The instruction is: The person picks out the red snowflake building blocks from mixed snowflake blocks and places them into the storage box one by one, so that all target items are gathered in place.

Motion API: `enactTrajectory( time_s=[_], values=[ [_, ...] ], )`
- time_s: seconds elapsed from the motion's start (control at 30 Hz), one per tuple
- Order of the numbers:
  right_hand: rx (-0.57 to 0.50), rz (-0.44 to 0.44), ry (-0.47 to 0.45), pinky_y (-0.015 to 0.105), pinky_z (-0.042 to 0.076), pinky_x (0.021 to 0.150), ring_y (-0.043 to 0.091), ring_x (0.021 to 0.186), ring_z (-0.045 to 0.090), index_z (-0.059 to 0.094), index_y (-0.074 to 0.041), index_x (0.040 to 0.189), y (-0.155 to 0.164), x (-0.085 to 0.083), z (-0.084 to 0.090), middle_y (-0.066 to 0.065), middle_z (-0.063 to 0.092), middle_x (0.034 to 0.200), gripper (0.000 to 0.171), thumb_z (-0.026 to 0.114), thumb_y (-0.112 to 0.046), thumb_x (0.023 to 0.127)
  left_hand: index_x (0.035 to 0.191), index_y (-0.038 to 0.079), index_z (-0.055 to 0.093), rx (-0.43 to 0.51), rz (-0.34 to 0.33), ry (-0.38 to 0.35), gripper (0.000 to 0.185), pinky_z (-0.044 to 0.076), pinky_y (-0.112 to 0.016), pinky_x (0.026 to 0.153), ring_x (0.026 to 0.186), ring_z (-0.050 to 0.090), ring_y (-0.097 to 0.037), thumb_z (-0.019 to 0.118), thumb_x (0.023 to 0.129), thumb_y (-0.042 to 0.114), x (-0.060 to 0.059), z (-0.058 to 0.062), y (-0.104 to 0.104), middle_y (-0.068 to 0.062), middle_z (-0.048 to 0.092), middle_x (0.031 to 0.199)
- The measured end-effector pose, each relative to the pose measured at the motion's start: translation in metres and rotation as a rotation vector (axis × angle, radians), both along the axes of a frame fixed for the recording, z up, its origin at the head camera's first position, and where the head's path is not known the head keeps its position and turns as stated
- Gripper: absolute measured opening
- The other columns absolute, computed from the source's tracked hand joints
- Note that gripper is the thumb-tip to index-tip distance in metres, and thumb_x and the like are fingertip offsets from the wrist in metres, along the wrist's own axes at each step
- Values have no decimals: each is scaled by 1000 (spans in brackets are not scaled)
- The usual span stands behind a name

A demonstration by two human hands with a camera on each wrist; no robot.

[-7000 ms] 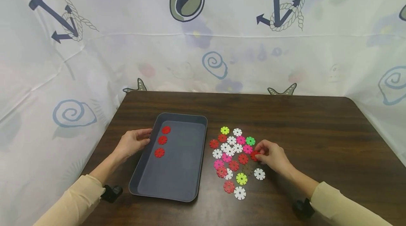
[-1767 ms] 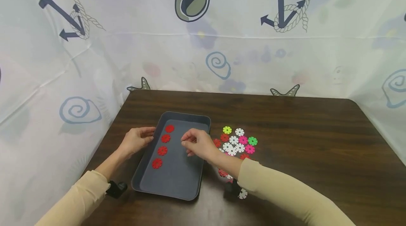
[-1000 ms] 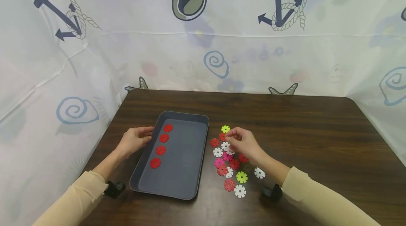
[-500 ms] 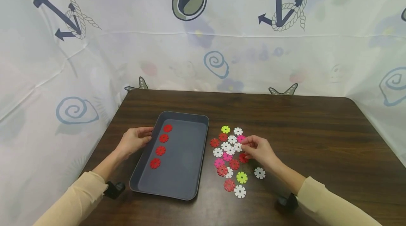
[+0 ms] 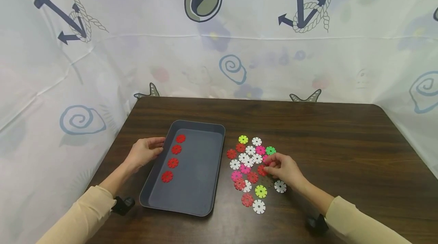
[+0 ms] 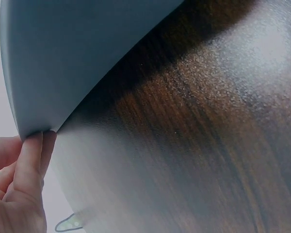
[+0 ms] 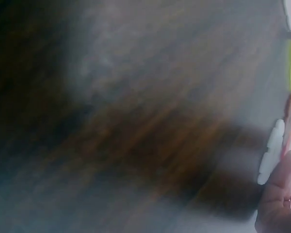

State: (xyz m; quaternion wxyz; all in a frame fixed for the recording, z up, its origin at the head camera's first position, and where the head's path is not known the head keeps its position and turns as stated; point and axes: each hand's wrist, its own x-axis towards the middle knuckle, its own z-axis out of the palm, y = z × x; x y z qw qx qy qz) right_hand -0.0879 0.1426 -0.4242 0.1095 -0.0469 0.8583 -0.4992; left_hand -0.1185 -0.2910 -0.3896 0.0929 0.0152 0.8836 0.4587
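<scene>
Fabric printed with anchors, rope and spiral shells walls in the dark wooden table at the back and along both sides. No writing or brand can be read anywhere.

At the left, the left hand rests against the outer left rim of the grey tray, fingers curled to the rim's edge with the thumb on top. The tray sits near the table's left edge, with a strip of bare wood in front of it and more behind. Four red discs lie in a line along its left wall; the rest of its floor is bare.

Just right of the tray lies a cluster of notched discs, red, white, pink, yellow and green, some touching. The right hand is at the cluster's right edge, fingertips bent down onto a red disc; whether it is actually pinched I cannot tell. Beyond that hand, wide bare wood runs to the right edge.
</scene>
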Motion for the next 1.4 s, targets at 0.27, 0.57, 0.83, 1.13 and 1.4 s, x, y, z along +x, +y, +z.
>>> enactTrajectory(
  time_s=[0.27,0.57,0.83,1.13,1.4],
  values=[
    [84,30,52,19,40,52,14,66,47,63,1,99,-2,2,0,5,55,78,24,74,-7,80,130,-12,48,3,-2,-4,42,54,-39,82,112,57,-39,57,91,0,0,0,0,-31,54,125],
    [165,48,130,20,40,54,13,66,45,65,-1,98,-6,4,-4,5,54,79,25,77,-9,77,130,-12,47,9,-3,-9,42,54,-39,83,113,56,-39,57,91,0,1,0,0,-31,54,126],
    [232,62,211,20,39,55,11,66,44,66,-2,93,-7,3,-6,5,53,76,23,78,-7,74,130,-12,47,14,-2,-14,42,54,-38,83,113,57,-39,56,91,0,2,1,1,-31,53,126],
    [238,81,217,20,40,55,12,67,44,65,-2,92,-8,2,-6,4,53,76,22,78,-7,75,130,-13,47,8,-1,-7,42,54,-39,83,113,56,-40,56,91,0,2,0,0,-31,53,126],
    [239,60,212,20,40,55,13,68,44,64,-3,93,-9,3,-6,4,53,77,23,78,-6,75,131,-12,46,4,2,-15,42,53,-41,84,114,56,-40,56,92,1,2,2,1,-31,53,127]
  ],
)
